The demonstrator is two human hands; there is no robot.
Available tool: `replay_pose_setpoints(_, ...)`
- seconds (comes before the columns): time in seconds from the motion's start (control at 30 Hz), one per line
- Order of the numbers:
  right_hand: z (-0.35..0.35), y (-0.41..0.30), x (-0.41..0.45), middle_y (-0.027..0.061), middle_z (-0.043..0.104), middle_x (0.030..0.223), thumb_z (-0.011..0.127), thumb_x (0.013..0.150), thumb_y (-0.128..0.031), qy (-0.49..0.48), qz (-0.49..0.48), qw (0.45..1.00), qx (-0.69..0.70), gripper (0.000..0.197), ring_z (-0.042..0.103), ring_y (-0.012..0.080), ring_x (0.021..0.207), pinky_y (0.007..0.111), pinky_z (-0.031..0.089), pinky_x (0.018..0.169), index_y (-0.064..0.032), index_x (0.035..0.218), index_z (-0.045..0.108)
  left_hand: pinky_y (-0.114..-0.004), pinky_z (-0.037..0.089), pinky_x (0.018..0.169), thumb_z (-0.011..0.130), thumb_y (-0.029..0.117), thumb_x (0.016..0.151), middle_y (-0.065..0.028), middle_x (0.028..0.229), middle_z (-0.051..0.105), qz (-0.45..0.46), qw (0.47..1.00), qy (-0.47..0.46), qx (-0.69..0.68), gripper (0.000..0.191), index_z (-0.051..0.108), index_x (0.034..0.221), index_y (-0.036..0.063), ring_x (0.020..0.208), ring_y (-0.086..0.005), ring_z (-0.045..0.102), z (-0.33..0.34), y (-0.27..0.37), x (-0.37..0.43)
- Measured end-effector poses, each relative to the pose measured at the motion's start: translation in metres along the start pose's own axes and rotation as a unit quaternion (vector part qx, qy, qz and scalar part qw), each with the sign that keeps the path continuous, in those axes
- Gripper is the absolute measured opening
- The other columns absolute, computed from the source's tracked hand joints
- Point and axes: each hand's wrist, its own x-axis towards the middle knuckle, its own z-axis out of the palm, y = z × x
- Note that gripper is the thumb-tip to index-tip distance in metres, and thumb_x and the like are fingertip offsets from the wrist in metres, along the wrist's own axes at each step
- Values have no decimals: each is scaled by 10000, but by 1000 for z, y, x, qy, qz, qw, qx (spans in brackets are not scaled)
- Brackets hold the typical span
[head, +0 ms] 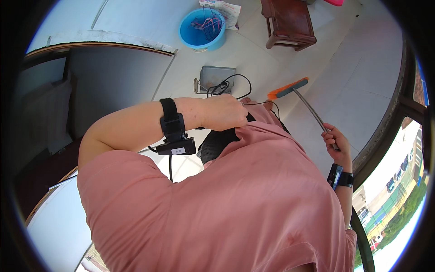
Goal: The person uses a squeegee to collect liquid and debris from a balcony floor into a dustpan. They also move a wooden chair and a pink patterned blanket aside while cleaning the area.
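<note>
My right hand [334,141] is wrapped around the metal handle [311,109] of a broom. The broom head [289,89], grey with orange bristles, rests on the floor ahead of my feet. Bent across my front, my left hand [224,112] is curled at my waist, against the hem of my pink shirt [251,176] and a black waist bag [219,148]. Its fingertips are hidden, so what it grips is unclear. Beyond it a grey dustpan [217,73] with a bent metal handle lies on the floor. A looped black cable [250,85] hangs over the dustpan in view.
A blue bucket [185,30] holding wire hangers [211,25] stands farther ahead, beside a printed white bag [231,13]. Right of it is a dark wooden stool [289,20]. A dark-framed window [404,105] borders my right. To my left is a dark opening [112,74].
</note>
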Motion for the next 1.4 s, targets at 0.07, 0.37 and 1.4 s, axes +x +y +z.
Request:
replay_pose_setpoints(0.07, 5, 5, -1, 117, 409, 751, 366, 782, 18, -4, 1, 1000, 5, 258, 359, 35, 493, 100, 308, 377, 46, 1037, 392, -322, 419, 528, 495, 74, 642, -68, 655, 503, -9, 999, -23, 33, 51, 529, 618, 45, 650, -224, 526, 0, -2, -9)
replay_pose_setpoints(0.37, 37, 18, 15, 74, 399, 691, 347, 753, 45, -20, 4, 998, -52, 242, 338, 33, 483, 104, 274, 362, 68, 985, 411, -343, 385, 695, 523, 156, 682, -97, 810, 520, -94, 990, 83, -61, 146, 565, 699, 17, 787, -259, 474, -17, 2, -16)
replay_pose_setpoints(1.4, 48, 25, -24, -19, 396, 621, 412, 793, -89, -25, 37, 947, -320, 192, 327, 14, 477, 116, 254, 370, 35, 912, 499, -274, 489, 622, 548, 187, 752, -131, 855, 552, -494, 621, -98, -601, 428, 394, 1062, -65, 733, -190, 565, 90, 59, -94)
